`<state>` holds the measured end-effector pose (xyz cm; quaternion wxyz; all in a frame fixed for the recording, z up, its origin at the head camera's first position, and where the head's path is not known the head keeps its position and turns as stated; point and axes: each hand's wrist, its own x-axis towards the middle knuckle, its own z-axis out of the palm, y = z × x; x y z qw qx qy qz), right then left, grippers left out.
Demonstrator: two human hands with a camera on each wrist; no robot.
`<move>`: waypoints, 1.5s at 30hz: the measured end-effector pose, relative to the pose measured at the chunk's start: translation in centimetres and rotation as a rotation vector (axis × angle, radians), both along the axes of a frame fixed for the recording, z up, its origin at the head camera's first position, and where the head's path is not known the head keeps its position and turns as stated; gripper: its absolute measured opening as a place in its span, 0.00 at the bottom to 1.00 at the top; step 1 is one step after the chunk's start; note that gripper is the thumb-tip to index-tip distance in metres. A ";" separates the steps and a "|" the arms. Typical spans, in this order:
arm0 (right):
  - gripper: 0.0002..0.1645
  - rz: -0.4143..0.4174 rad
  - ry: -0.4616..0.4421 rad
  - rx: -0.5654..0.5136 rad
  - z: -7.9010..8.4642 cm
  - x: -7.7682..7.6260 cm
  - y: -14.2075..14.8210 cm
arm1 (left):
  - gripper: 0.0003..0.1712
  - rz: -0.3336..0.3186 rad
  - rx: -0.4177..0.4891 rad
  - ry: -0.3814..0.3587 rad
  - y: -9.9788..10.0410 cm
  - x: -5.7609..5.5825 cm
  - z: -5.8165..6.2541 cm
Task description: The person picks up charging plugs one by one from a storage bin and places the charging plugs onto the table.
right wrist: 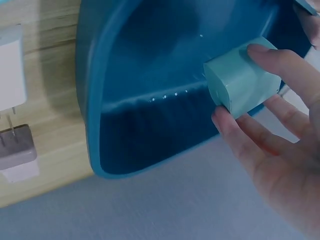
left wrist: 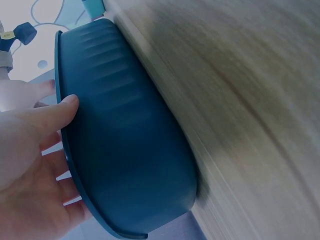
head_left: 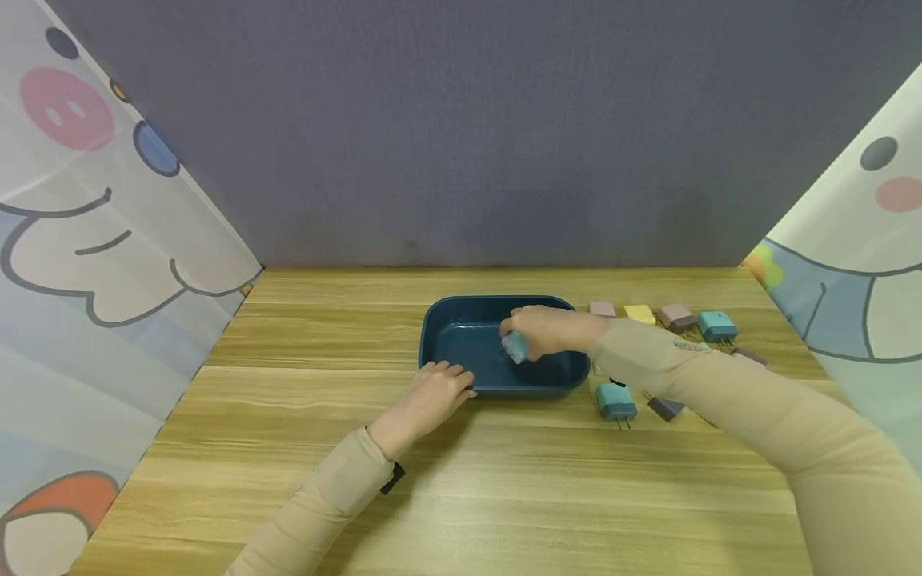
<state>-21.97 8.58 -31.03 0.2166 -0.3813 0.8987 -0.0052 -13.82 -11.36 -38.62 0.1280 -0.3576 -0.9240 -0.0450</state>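
A dark blue plastic basin rests on the wooden table. At its near left corner my left hand grips the rim, the thumb outside the wall and the fingers over the inner side. Inside the basin's outline, my right hand holds a teal charger plug between thumb and fingers. The plug is over the basin floor in the head view, slightly blurred there. No other plug shows in the visible part of the basin.
Right of the basin lie several charger plugs, among them a teal one, a dark one, a yellow one and a brown-pink one. My right sleeve covers part of this group. A grey partition stands behind the table.
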 end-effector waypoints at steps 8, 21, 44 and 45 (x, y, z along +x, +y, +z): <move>0.30 0.017 0.024 -0.019 1.0 0.7 1.3 | 0.07 -0.005 0.007 0.001 0.0 0.0 0.1; 0.29 0.001 -0.007 -0.058 1.8 1.1 3.8 | 0.06 -0.006 0.008 0.001 0.0 0.1 0.1; 0.28 -0.031 0.109 -0.175 2.1 2.4 8.1 | 0.06 -0.011 0.007 -0.009 0.0 0.1 0.1; 0.28 -0.030 0.116 -0.180 2.1 2.5 8.3 | 0.06 -0.010 0.009 -0.011 0.0 0.1 0.1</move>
